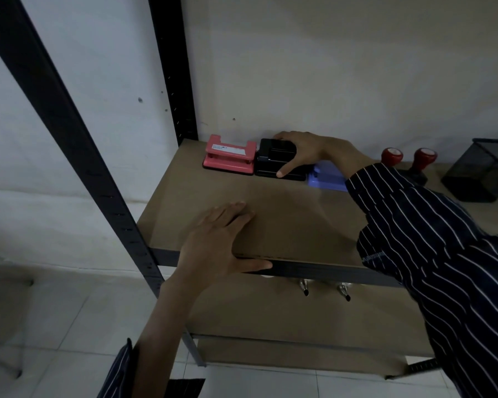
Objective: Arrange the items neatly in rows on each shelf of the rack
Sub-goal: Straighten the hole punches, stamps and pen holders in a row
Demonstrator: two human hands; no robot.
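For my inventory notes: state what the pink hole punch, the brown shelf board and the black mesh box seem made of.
Pink hole punch: smooth, evenly coloured, faint sheen; plastic or painted metal, unclear. Brown shelf board: matte, grainless, likely fibreboard. Black mesh box: see-through fine weave, probably metal wire mesh.

Wide bare stretch of brown board shelf up front, and we can reach in over the near edge. Against the back wall a pink plastic hole punch, black plastic hole punch and lilac plastic hole punch sit packed side by side. Left, a black slotted metal post blocks us; right, two red-capped stamps and a black mesh box.
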